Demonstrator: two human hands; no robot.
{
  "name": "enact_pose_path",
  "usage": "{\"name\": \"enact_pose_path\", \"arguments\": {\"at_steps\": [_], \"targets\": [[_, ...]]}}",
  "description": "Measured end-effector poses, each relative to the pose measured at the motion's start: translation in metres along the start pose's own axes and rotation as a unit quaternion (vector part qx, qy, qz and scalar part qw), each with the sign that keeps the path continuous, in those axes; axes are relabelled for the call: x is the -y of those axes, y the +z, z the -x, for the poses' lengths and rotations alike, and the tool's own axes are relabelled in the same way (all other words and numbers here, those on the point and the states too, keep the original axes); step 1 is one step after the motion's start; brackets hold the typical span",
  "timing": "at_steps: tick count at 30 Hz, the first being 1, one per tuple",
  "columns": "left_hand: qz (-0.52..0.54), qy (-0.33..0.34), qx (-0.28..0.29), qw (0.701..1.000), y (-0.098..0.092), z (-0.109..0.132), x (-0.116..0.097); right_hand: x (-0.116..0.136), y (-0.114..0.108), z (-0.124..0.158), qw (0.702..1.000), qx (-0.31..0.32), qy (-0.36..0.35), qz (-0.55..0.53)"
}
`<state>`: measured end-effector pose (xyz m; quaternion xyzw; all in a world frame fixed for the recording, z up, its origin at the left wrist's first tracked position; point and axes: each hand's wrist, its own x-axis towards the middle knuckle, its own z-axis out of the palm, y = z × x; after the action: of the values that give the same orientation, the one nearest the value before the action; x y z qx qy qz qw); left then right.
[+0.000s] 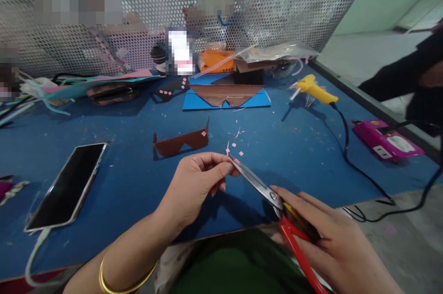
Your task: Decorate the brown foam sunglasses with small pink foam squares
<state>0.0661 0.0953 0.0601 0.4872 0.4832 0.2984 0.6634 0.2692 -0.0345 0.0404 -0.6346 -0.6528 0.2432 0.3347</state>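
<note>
My right hand [321, 229] grips a pair of scissors [258, 183] with red and yellow handles, and the blades point up and left. Beside the blade tips, my left hand [204, 171] pinches a small pink piece [236, 161], mostly covered by the fingers. Tiny pink squares [241, 153] and thin slivers lie on the table just past the tips. Left of them stands a brown cut-out shaped like eyeglasses [182, 142], with one pink square on its right end.
On the blue table [138, 192] lie a phone [71, 185] with a white cable at left, a yellow glue gun [316, 89] at right, a magenta box [387, 139] and a brown shape on a blue sheet [194, 101]. A perforated metal panel [277, 12] rises behind.
</note>
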Motion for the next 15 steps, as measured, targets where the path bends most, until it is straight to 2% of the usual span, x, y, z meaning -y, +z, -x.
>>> {"name": "enact_pose_path", "arguments": {"at_steps": [9,15], "targets": [[0.019,-0.003,0.007,1.000,0.0008,0.0005,-0.0008,0.0019,-0.0046,-0.0013,0.997,0.013,-0.013,0.077],[0.017,-0.002,0.010,1.000,0.0013,0.0007,-0.0033,0.0018,-0.0060,-0.0012,0.995,0.013,-0.029,0.091]]}}
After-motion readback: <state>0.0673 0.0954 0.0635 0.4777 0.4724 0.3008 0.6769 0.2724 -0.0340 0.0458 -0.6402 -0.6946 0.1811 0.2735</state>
